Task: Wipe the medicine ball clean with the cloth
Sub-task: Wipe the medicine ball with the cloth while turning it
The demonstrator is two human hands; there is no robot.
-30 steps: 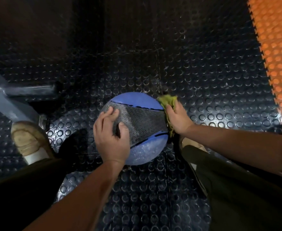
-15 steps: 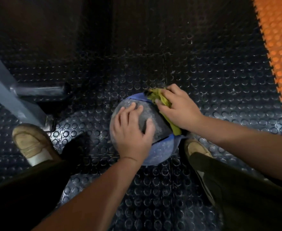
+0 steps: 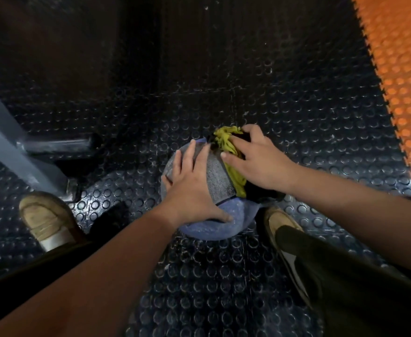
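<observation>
The left arm comes from the near left and its left hand (image 3: 192,188) lies flat on top of the medicine ball (image 3: 224,216). The palm is down, the fingers are straight and a little apart and point to the far side, and the thumb is stretched to the near right on the blue part. This hand grips nothing; it only rests on the ball. The right arm comes from the right, and the right hand (image 3: 260,159) lies palm down on the far right side of the ball. Its fingers (image 3: 225,155) are spread wide and only slightly bent, and they press the yellow cloth (image 3: 235,175) against the ball. The cloth is bunched under this hand; one part comes out on the far side and a strip hangs down along the grey band. The ball stands on the black studded floor mat (image 3: 224,276), between two shoes and just beside the right shoe (image 3: 279,222); the left shoe (image 3: 44,217) is further away.
</observation>
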